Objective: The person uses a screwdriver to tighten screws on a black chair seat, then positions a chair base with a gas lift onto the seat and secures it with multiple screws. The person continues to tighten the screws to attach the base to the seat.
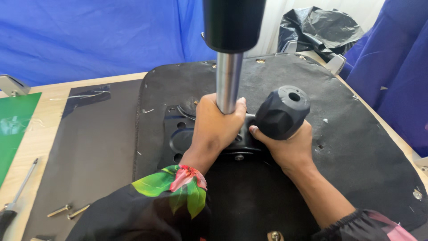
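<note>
My left hand has its fingers wrapped tight round the polished steel gas-lift column, low down where it enters the black pressed-metal mounting plate on the upturned black fabric-covered seat base. My right hand cups the chunky black plastic knob from beneath, fingers curled closed on it. The column looks heavy, stiff and slick, so I judge the low grip near the plate safest. Two loose brass-coloured bolts and a slim screwdriver lie well apart on the wooden table.
</note>
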